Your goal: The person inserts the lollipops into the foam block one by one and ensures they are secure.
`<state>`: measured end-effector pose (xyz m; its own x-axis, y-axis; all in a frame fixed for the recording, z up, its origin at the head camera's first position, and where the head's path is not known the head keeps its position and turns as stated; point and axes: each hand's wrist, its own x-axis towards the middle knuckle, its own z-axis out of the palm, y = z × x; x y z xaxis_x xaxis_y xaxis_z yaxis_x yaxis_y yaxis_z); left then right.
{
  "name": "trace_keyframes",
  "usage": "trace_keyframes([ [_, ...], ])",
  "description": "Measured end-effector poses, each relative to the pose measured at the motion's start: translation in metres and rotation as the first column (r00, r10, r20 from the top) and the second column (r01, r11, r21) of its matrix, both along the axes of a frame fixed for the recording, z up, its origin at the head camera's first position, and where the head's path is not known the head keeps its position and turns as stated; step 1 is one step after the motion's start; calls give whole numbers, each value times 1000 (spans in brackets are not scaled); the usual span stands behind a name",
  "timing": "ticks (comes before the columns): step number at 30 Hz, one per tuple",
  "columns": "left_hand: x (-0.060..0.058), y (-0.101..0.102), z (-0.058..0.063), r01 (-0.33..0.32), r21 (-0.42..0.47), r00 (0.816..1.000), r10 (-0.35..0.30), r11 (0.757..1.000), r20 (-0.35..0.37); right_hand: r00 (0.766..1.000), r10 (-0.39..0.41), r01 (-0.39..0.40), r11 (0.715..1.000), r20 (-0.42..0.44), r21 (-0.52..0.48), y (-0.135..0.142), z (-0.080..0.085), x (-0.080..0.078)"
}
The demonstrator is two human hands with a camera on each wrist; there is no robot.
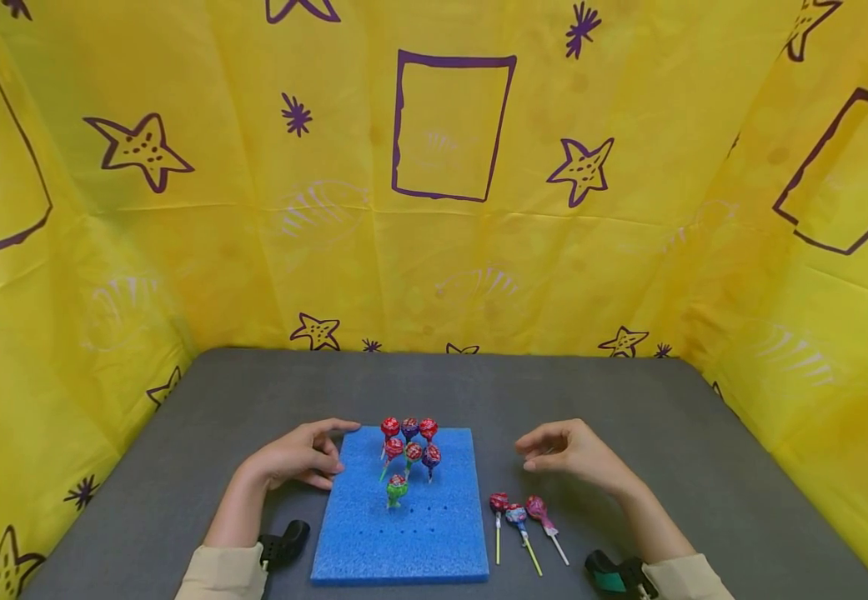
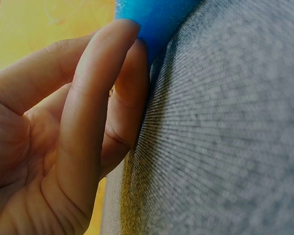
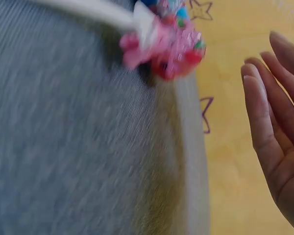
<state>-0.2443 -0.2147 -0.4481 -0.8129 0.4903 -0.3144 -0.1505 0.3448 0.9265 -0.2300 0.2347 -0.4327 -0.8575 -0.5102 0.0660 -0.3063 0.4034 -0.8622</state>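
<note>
My left hand (image 1: 302, 454) rests at the left side of a blue foam board (image 1: 403, 558), index finger stretched to its far left corner. In the left wrist view the thumb (image 2: 88, 93) touches the foam edge. Several wrapped lollipops stand upright in the board: a back row of three, a middle row of three, and a green one (image 1: 397, 490) in front. My right hand (image 1: 572, 454) hovers right of the board, fingers loosely bent with nothing between them. Below it lie three loose lollipops: dark red (image 1: 499, 502), light blue (image 1: 517, 515) and pink (image 1: 536, 507).
Rows of small holes (image 1: 413, 530) mark the front half of the board. It lies on a dark grey table (image 1: 554, 392). Yellow cloth walls (image 1: 238, 250) with purple drawings enclose the table at the back and sides.
</note>
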Motion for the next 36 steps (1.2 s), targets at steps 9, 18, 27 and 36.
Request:
trace_keyframes([
  [9,1,-1,0,8,15,1000,-8,1000,-9,997,37,-39,999,67,29,15,-8,-2],
  [18,0,0,-1,1,2,1000,-1,1000,-11,981,107,-111,994,161,13,19,-13,-1],
  [27,-1,0,-1,-3,-6,1000,3,1000,-7,956,200,-204,979,213,-2,22,-17,0],
  [36,0,0,0,-2,-6,1000,2,1000,-9,923,271,-278,960,272,-11,23,-22,1],
])
